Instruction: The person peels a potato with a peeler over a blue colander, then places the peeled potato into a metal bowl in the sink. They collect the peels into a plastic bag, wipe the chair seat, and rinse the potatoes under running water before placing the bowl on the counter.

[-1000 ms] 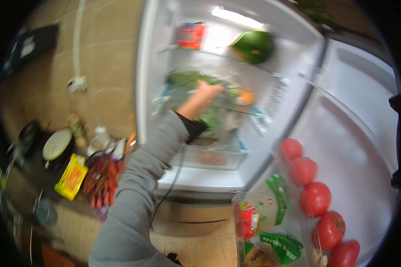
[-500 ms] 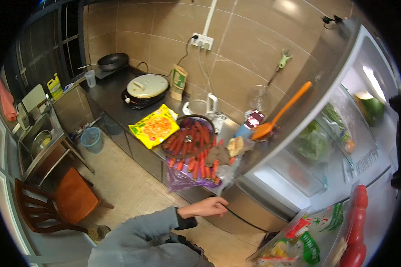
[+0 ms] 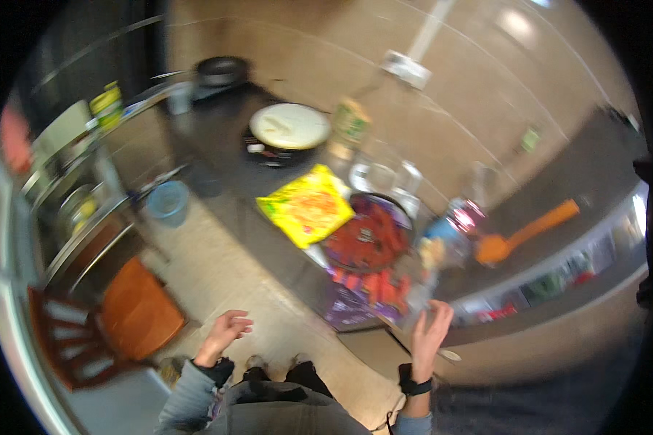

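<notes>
My left hand [image 3: 226, 335] is in the air over the floor by the counter's front edge, fingers loosely spread and holding nothing. My right hand [image 3: 432, 330] is raised by the counter's right end, near the refrigerator door [image 3: 530, 348]. Its fingers are apart, with nothing seen in them. The door is nearly closed, with a narrow lit gap showing shelf contents. Beyond my right hand, red carrot-like sticks [image 3: 386, 288] lie on a purple plastic bag [image 3: 350, 304]. A round glass lid [image 3: 366, 235] covers more of them. A yellow food packet [image 3: 308, 206] lies beside it.
An electric pan with a pale lid [image 3: 290, 127] and a black frying pan [image 3: 222, 71] stand farther back. An orange spatula [image 3: 530, 230] sticks out at the right. A wooden chair [image 3: 139, 308] and a blue bucket [image 3: 168, 201] stand on the floor at the left.
The refrigerator door has swung from wide open to nearly closed. My left hand has drawn back leftward, and my right hand has come into view. The view has shifted and blurred.
</notes>
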A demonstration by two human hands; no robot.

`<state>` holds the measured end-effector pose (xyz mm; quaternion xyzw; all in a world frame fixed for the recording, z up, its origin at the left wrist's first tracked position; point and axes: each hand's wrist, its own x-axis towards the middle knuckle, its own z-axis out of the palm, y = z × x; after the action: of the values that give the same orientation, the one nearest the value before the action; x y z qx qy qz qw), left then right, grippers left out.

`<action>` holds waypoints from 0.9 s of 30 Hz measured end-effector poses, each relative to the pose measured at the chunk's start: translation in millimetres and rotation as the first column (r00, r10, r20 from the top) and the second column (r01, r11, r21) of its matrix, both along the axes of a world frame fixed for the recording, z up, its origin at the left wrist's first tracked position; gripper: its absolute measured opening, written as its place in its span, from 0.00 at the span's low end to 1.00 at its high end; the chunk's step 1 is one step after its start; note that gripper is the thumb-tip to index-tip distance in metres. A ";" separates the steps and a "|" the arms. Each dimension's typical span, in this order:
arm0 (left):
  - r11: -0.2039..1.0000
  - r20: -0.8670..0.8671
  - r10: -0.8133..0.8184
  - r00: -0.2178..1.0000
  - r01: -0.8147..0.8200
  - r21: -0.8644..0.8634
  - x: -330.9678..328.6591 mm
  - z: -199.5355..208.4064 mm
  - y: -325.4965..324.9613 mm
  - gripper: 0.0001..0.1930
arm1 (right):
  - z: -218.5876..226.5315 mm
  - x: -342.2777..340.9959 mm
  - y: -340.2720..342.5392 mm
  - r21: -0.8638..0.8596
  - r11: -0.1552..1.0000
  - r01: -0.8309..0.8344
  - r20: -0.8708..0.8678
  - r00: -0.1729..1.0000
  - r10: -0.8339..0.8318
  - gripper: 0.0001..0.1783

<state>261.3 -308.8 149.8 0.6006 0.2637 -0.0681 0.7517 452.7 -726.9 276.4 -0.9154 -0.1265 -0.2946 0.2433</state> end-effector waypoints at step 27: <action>0.746 -0.288 0.630 0.722 -0.665 -0.036 -15.8 -93.1 50.3 0.23 | 141.4 166.1 153.1 0.535 0.779 -0.328 0.193 0.944 0.266 0.16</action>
<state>245.5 -258.5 56.7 0.4034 0.5469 0.1040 0.7262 618.8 -573.8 417.8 -0.7549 -0.1903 -0.3251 0.5369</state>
